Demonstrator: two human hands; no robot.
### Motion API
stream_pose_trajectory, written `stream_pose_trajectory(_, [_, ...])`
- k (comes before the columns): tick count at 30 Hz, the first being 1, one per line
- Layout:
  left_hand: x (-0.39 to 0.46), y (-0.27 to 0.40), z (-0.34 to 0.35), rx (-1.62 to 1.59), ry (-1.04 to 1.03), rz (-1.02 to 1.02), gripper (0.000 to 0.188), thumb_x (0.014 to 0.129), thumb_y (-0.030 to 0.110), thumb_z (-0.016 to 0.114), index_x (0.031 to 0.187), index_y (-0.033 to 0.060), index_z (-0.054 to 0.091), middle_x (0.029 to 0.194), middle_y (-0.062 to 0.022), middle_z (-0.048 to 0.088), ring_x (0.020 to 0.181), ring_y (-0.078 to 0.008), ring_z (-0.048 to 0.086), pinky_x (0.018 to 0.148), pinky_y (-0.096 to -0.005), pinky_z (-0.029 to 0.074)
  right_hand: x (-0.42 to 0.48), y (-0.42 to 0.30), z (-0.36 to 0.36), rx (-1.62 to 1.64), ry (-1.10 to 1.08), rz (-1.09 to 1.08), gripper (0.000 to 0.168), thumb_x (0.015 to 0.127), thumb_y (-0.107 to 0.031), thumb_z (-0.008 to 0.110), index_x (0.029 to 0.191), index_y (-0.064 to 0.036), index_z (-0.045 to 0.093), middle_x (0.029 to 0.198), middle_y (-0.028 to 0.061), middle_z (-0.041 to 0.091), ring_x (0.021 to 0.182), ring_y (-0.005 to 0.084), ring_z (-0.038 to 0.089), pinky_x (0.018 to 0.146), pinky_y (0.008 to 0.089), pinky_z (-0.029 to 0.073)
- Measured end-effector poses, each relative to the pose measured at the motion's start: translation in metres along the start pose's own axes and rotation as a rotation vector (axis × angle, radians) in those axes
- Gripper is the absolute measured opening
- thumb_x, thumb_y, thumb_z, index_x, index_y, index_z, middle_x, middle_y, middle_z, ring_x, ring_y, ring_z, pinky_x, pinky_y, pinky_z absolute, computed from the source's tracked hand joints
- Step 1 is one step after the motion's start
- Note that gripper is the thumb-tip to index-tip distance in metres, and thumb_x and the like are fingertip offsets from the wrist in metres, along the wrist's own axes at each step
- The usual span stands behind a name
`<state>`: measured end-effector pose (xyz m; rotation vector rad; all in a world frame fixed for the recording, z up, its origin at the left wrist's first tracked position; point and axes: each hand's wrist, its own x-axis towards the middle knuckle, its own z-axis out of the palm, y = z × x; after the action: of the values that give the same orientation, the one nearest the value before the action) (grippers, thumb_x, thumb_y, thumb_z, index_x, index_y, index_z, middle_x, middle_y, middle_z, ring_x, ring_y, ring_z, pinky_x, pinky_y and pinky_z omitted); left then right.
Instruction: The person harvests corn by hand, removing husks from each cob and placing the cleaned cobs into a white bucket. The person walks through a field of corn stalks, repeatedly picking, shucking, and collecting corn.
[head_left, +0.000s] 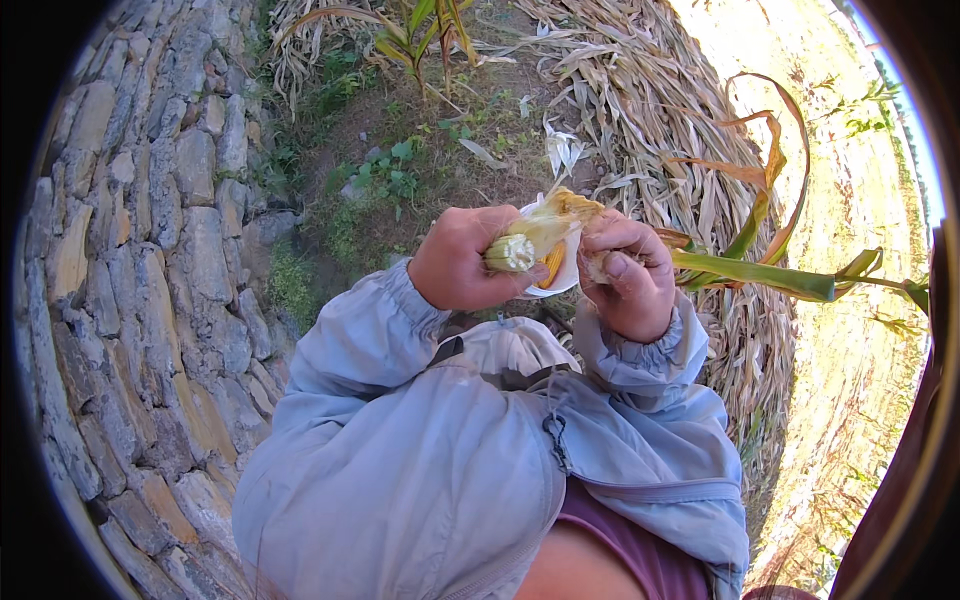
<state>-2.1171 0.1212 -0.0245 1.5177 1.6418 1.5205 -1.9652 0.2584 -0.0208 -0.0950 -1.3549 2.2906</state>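
Note:
My left hand is closed around a corn ear, whose cut stalk end faces up towards me. Pale, dry husk and silk stretch from the ear across to my right hand. The right fingers and thumb are pinched together on strands of silk. Below and between both hands is a white bucket, partly hidden by them. Inside it a yellow corn cob shows. The far part of the held ear is hidden behind my left hand and the husk.
A stone wall runs along the left. Dry corn stalks and leaves lie heaped at the upper right. A green and brown corn plant juts in from the right. Weeds and a loose pale husk are on the ground ahead.

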Motion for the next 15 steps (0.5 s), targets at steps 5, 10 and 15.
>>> stream_pose_trajectory(5, [0.022, -0.003, 0.035, 0.013, -0.09, 0.022, 0.024, 0.065, 0.017, 0.069, 0.082, 0.0037, 0.058, 0.07, -0.0133, 0.058, 0.062, -0.0318, 0.059, 0.055, -0.0345, 0.047, -0.01, -0.034, -0.002, -0.881, -0.029, -0.265, 0.033, 0.064, -0.002, 0.075, 0.096, -0.004, 0.065, 0.087, 0.0072, 0.056, 0.078, 0.0183, 0.056, 0.065, 0.0262, 0.045])
stream_pose_trajectory(10, [0.044, 0.002, 0.068, 0.036, -0.188, 0.04, 0.024, 0.064, 0.017, 0.068, 0.081, 0.0047, 0.057, 0.068, -0.0149, 0.057, 0.061, -0.0336, 0.058, 0.053, -0.0363, 0.047, -0.032, -0.053, -0.027, -0.988, 0.073, -0.256, 0.027, 0.064, -0.001, 0.074, 0.089, -0.007, 0.067, 0.084, 0.0073, 0.055, 0.075, 0.019, 0.056, 0.064, 0.0268, 0.045])
stream_pose_trajectory(15, [0.065, 0.007, 0.101, 0.195, -0.28, 0.077, 0.025, 0.063, 0.019, 0.068, 0.078, 0.0045, 0.055, 0.068, -0.0151, 0.056, 0.063, -0.0337, 0.058, 0.052, -0.038, 0.046, -0.052, -0.073, -0.051, -1.04, 0.136, -0.24, 0.021, 0.063, -0.001, 0.072, 0.083, -0.006, 0.066, 0.081, 0.0074, 0.054, 0.075, 0.0199, 0.057, 0.064, 0.0273, 0.046])
